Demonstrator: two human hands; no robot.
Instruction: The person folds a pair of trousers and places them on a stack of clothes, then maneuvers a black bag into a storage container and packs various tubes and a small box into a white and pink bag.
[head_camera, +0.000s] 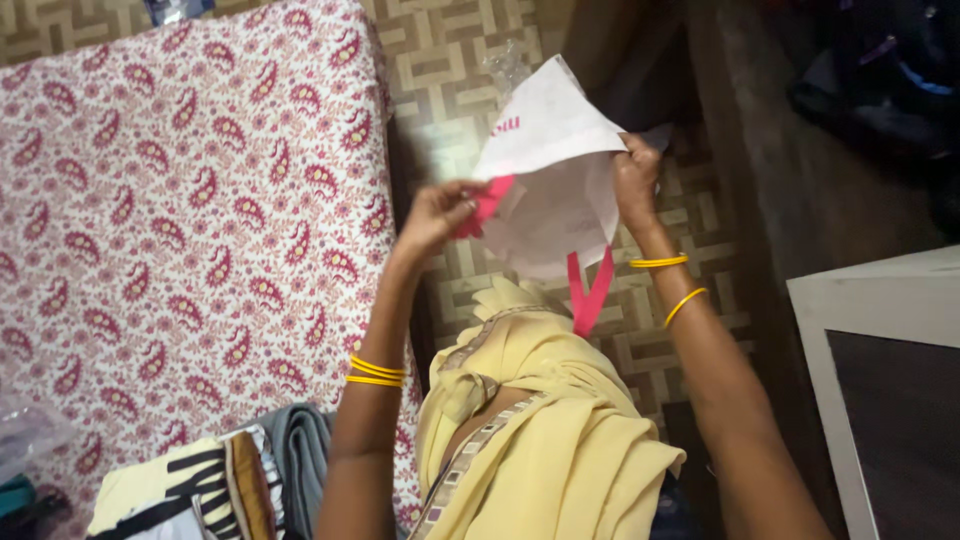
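A white cloth bag (550, 175) with pink handles is held up between both hands, above a patterned floor. My left hand (437, 213) grips its left edge at a pink handle (490, 203). My right hand (636, 180) pinches the bag's right edge, higher up. A second pink strap loop (589, 290) hangs down below the bag. Both wrists carry yellow bangles. A pale yellow garment (540, 420) lies draped on my lap below the bag.
A mattress with a white and red paisley cover (190, 200) fills the left side. Folded clothes (220, 480) lie at its lower edge. A white-framed dark panel (880, 380) stands at the right; a dark wooden surface (800, 150) runs behind it.
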